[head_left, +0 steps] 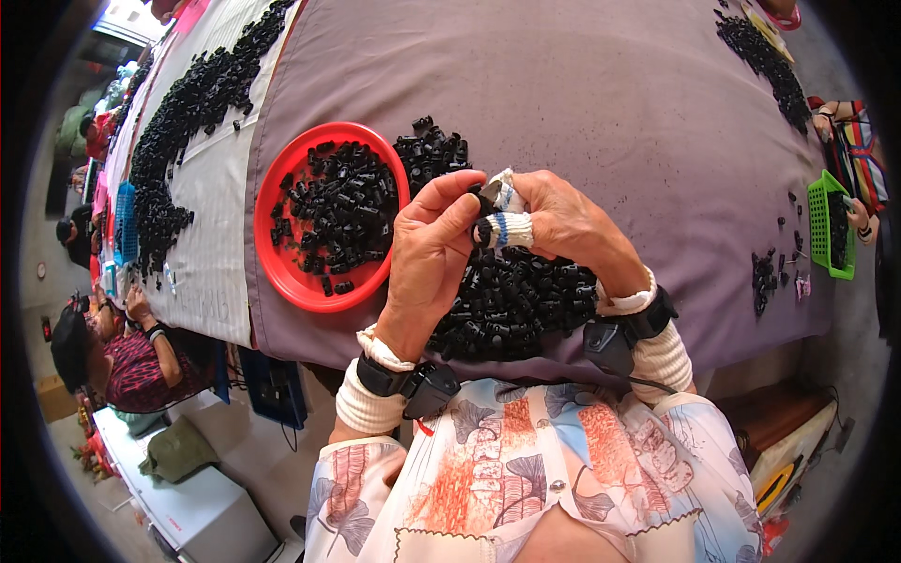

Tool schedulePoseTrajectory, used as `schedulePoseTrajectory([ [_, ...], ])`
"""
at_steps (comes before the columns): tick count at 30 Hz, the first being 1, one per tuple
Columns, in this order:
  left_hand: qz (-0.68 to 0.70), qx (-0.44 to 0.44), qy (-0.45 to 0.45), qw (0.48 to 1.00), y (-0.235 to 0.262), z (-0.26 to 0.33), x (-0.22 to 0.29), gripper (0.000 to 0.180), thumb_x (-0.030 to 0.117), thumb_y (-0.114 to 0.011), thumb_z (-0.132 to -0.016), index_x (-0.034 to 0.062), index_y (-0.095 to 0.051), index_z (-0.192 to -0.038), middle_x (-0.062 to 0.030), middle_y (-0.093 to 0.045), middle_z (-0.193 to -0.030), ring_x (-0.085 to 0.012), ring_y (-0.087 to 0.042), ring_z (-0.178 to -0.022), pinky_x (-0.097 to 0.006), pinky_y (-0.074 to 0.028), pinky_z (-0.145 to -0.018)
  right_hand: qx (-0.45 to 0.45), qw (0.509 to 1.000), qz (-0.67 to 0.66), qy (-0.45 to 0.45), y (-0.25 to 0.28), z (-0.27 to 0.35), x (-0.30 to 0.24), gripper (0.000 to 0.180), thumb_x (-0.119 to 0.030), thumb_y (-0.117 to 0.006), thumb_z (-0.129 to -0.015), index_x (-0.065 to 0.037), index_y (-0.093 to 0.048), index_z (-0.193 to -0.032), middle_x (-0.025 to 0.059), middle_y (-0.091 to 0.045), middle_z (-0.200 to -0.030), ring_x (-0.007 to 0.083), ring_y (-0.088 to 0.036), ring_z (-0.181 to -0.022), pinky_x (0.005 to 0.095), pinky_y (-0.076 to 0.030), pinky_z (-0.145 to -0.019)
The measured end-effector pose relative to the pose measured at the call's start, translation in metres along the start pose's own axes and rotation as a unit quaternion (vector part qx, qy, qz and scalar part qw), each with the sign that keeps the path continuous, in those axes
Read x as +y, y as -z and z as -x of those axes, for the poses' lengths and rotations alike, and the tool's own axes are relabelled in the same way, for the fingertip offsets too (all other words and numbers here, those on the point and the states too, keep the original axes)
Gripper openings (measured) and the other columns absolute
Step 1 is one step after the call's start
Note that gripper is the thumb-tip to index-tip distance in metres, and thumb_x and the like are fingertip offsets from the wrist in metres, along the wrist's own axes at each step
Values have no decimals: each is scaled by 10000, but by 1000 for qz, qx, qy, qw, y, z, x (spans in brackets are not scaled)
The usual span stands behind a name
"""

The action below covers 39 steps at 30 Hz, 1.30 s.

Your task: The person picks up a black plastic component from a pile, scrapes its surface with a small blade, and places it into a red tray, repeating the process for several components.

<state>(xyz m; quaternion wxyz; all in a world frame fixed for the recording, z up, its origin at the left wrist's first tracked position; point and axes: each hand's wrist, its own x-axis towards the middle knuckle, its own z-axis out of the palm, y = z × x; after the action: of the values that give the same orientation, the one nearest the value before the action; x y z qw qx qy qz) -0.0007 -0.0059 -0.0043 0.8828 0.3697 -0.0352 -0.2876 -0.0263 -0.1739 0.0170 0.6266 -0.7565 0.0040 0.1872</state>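
Observation:
My left hand (422, 253) pinches a small black plastic part (476, 190) between thumb and fingertips, above the cloth-covered table. Close against it, my right hand (572, 220) has its fingers curled in toward the part. White knitted finger covers (511, 230) with blue stripes wrap two of its fingers. Something small and dark shows at the right fingertips, too hidden to name. Beneath both hands lies a heap of black plastic parts (511, 305). To the left, a red round tray (266, 246) holds many similar parts.
A long band of black parts (192, 122) covers the white cloth at left, and more lie at far right (765, 66). A green basket (818, 225) stands at the right edge near another person's hand (859, 214). Another person (131, 361) sits at left.

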Motion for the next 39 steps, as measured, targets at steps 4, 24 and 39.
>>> schedulePoseTrajectory([
  [4,-42,4,-17,999,-2,-1,-1,263,46,-538,-871,-15,-525,-1126,-92,-622,-989,-154,-610,-877,-301,-502,-786,10,1000,8,28,-2,-1,0,301,-307,-676,-756,-39,-543,-727,11,-489,-558,85,-450,-473,259,-347,-409],
  [24,21,73,26,997,-8,-4,1,163,39,-568,-834,-3,-580,-991,-24,-589,-875,-83,-539,-789,-226,-438,-751,81,993,-56,62,-10,3,-6,224,-194,-691,-723,-24,-560,-788,-14,-521,-621,76,-466,-547,253,-382,-468],
  [39,56,57,44,996,-7,4,4,214,114,-487,-916,-6,-556,-1079,-41,-611,-861,-92,-569,-770,-255,-472,-740,43,998,-34,15,-6,0,-12,300,-281,-710,-715,-29,-568,-796,3,-522,-624,84,-472,-540,255,-384,-472],
])
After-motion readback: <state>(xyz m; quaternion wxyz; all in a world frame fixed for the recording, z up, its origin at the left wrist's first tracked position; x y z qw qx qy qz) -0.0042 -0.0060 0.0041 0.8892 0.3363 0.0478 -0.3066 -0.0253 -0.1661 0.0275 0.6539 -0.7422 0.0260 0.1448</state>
